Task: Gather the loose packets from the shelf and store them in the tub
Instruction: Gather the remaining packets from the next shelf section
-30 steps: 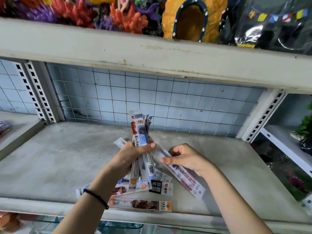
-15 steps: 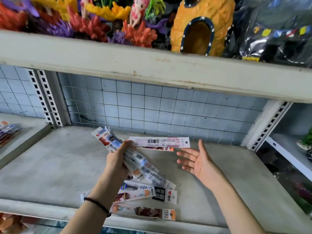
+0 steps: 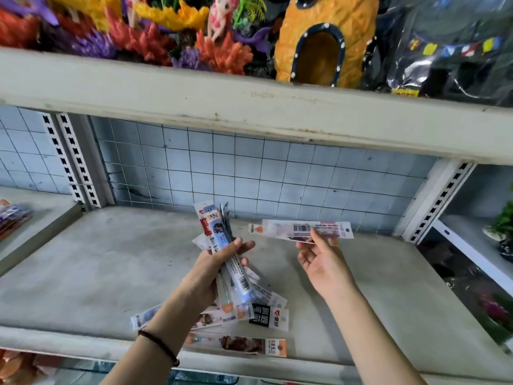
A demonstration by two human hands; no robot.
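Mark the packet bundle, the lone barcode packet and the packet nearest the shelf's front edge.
packet bundle (image 3: pixel 216 230), head view, on its blue upper end.
barcode packet (image 3: pixel 301 228), head view, on the barcode.
front-edge packet (image 3: pixel 238 344), head view, on its dark middle section.

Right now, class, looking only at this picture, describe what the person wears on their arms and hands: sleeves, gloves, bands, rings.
Both forearms are bare to the frame's edge: no sleeves or gloves show. The left hand has a thin dark band round its wrist. The right hand shows no band, watch or ring.
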